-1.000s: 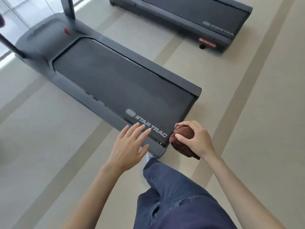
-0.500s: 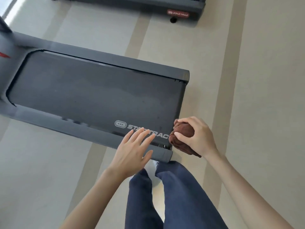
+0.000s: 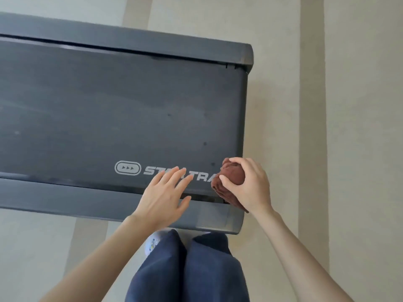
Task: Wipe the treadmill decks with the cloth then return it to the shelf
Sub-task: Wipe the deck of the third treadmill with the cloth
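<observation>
- While the right grip (image 3: 250,186) curls tight around the balled cloth (image 3: 232,172), it sits at the 4 o'clock corner of the treadmill deck (image 3: 109,105): likely the wipe's start.
- Beside it, the left grip (image 3: 163,197): fingers straight, holding nothing, over the 6 o'clock rail (image 3: 65,197); probably bracing.

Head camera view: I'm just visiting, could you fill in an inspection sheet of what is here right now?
Surface: dark treadmill deck, white logo near its rear end.
Job's things: brown cloth, bunched up at the deck's rear corner; shelf not in view.
Clutter: a few dark specks on the belt, nothing else seen.
Hands: left hand flat, fingers straight over the logo, contact unclear; right hand grips the cloth.
Cables: nothing seen.
Surroundings: beige striped floor; the person's blue trouser legs and a light shoe beside the deck.
</observation>
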Action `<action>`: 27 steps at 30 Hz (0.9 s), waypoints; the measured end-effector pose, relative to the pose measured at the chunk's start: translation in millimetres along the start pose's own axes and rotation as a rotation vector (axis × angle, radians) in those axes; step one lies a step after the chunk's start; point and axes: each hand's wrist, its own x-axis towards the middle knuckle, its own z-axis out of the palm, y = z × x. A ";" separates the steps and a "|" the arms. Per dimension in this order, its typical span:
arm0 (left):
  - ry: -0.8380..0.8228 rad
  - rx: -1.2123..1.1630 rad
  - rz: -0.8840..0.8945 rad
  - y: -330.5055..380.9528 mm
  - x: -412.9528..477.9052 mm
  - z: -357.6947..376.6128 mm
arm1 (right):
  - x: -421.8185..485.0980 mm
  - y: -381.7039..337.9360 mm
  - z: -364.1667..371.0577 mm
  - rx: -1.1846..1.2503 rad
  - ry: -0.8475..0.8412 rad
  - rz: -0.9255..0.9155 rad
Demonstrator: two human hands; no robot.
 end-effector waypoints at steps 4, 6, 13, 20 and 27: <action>0.017 -0.007 0.006 -40.6 46.6 88.5 | 23.1 53.6 87.5 -0.094 0.081 -0.039; 0.041 0.022 0.019 -60.7 72.3 128.7 | 22.9 85.1 127.6 -0.179 0.124 -0.015; 0.126 0.064 -0.001 -112.5 142.4 225.0 | 27.6 162.9 217.6 -0.400 0.325 -0.002; 0.279 0.031 0.054 -126.1 150.0 256.7 | 127.4 173.6 214.6 -0.289 0.437 -0.205; 0.338 0.069 0.052 -129.0 151.4 259.3 | 216.3 161.6 198.7 -0.325 0.322 -0.065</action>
